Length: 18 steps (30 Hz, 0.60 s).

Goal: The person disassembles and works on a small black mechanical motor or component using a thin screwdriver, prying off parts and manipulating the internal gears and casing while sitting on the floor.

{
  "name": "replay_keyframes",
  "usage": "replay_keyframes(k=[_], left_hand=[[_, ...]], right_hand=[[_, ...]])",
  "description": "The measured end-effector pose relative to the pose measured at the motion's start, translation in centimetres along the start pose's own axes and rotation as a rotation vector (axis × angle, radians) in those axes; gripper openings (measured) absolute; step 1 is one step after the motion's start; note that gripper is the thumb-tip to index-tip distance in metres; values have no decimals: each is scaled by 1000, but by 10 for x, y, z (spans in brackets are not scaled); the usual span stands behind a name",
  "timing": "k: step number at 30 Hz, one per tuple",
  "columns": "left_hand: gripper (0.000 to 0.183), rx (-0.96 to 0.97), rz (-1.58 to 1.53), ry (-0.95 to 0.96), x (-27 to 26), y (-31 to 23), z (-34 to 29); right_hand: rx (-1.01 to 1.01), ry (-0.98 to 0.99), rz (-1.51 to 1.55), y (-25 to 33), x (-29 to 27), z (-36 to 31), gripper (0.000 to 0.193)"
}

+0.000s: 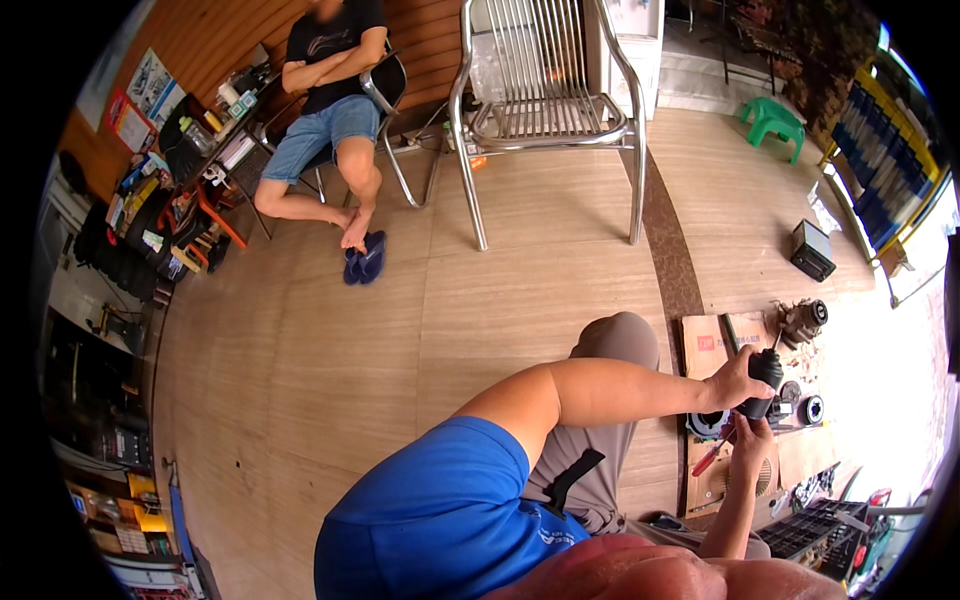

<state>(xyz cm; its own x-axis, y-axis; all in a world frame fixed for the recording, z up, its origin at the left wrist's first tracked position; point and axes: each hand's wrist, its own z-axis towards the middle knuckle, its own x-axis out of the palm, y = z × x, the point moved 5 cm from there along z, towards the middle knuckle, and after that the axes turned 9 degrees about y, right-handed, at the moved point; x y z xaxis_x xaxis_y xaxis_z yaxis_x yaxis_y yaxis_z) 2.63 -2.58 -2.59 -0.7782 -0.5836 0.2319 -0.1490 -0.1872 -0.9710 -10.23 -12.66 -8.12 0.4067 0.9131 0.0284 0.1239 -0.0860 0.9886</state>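
We are working low over a cardboard sheet (pixel 708 488), which is lying on the tiled floor (pixel 330 400) at the right of the head view. Our left grip (pixel 738 382) is grasping a black cylindrical part (pixel 766 368), its fingers wrapping round the side, and the part is standing roughly upright above the sheet. Our right grip (pixel 752 438) is sitting just below it, with the fingers reaching its lower end and holding a red-handled tool (pixel 706 459); the handle is sticking out toward the lower left. We are not able to tell whether the tool's tip is touching the part, since the fingers are hiding it.

Beyond the black part, a metal assembly (pixel 800 322) is resting near the sheet's far edge. A round part (pixel 811 410) with a dark rim is lying just to the right of our grips, and a ring-shaped part (pixel 707 424) is lying to their left, partly hidden by our wrist. Farther off, a black box (pixel 813 250) is standing on the floor, and a green stool (pixel 773 125) is standing beyond it. Across from us, a metal chair (pixel 548 120) is facing our way, and a seated person (pixel 335 100) is folding both arms, with dark blue slippers (pixel 366 260) lying below the feet.
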Motion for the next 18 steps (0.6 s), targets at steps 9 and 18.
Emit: replay_keyframes(k=[9, 18], left_hand=[[72, -21, 7, 7, 2, -3, -2], [72, -22, 8, 5, 1, -4, -3]], right_hand=[[21, -20, -18, 3, 3, -2, 9], [18, -29, 17, -4, 0, 0, 8]])
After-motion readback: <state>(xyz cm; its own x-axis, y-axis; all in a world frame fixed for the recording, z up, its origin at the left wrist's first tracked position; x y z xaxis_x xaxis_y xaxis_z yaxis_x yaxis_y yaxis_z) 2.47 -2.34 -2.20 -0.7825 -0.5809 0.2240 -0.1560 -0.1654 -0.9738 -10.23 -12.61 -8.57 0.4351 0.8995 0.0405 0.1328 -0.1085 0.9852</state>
